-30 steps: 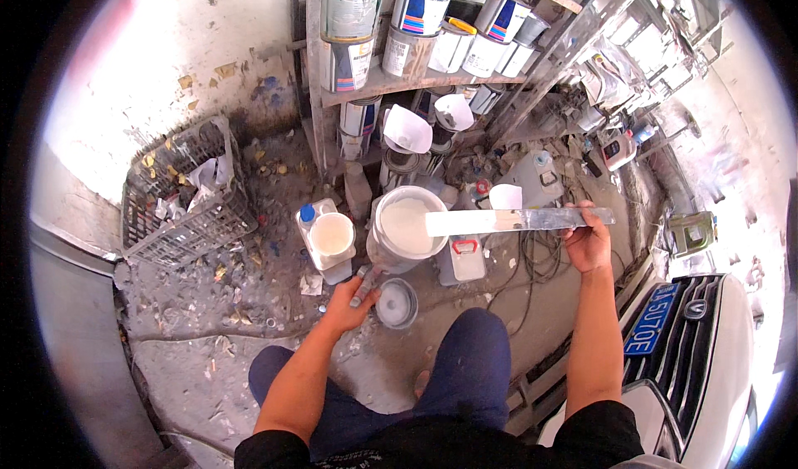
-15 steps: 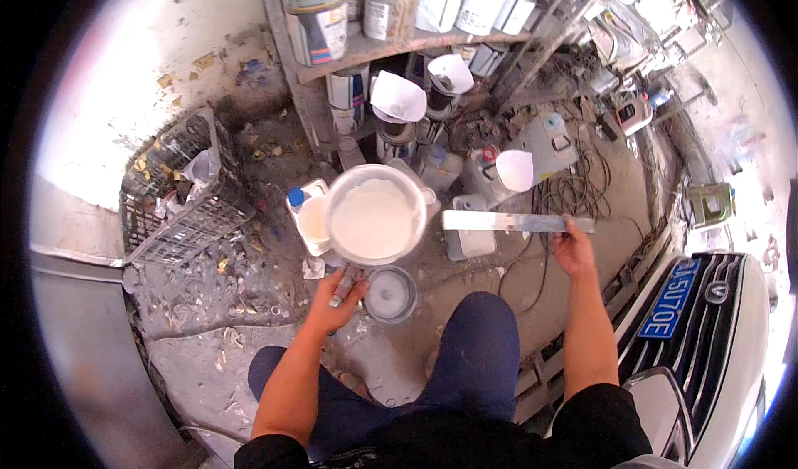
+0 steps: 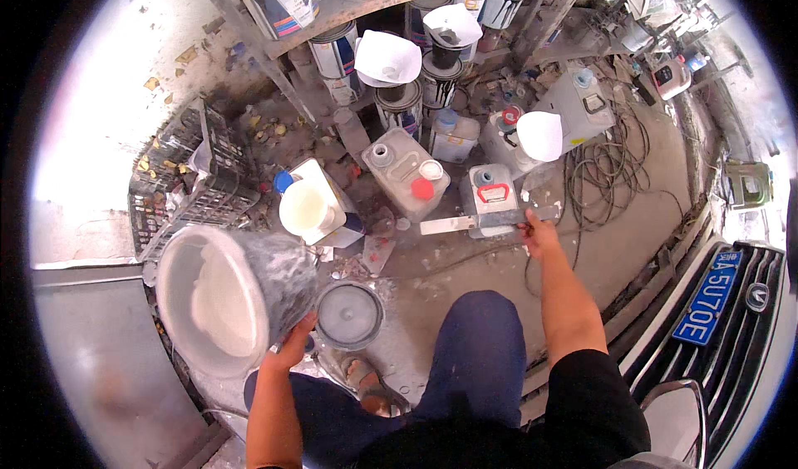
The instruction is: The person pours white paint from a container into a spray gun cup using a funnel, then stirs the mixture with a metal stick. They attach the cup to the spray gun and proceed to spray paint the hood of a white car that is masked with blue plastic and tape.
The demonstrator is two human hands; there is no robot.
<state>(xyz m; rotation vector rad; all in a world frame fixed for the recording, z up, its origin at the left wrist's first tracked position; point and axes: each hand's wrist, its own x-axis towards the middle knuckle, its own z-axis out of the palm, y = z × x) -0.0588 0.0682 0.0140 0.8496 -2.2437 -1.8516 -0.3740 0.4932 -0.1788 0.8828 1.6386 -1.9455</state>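
My left hand (image 3: 293,344) is closed on the lower edge of a whitish plastic bucket (image 3: 287,282) with paint-smeared sides. The bucket is tipped so its mouth faces left; cream-coloured paint coats or fills its inside. Exactly which part the fingers grip is hidden. My right hand (image 3: 539,234) pinches one end of a long flat stirring stick (image 3: 465,223), held level, its pale end pointing left. Between my knees and the bucket, a round grey can (image 3: 349,315) stands on the floor. A smaller cream-stained container (image 3: 311,209) sits by a blue-capped jug (image 3: 339,188).
Several plastic jugs (image 3: 407,170) stand ahead, one with a red-handled top (image 3: 490,193). Paint cans and white paper funnels (image 3: 387,58) are under a shelf (image 3: 357,7). A black crate (image 3: 208,186) is at left, coiled hose (image 3: 611,170) and a car front (image 3: 723,319) at right.
The bucket has swung left and toward me and tipped onto its side, uncovering the jugs behind it. My right hand with the stick has shifted slightly left. The view has moved.
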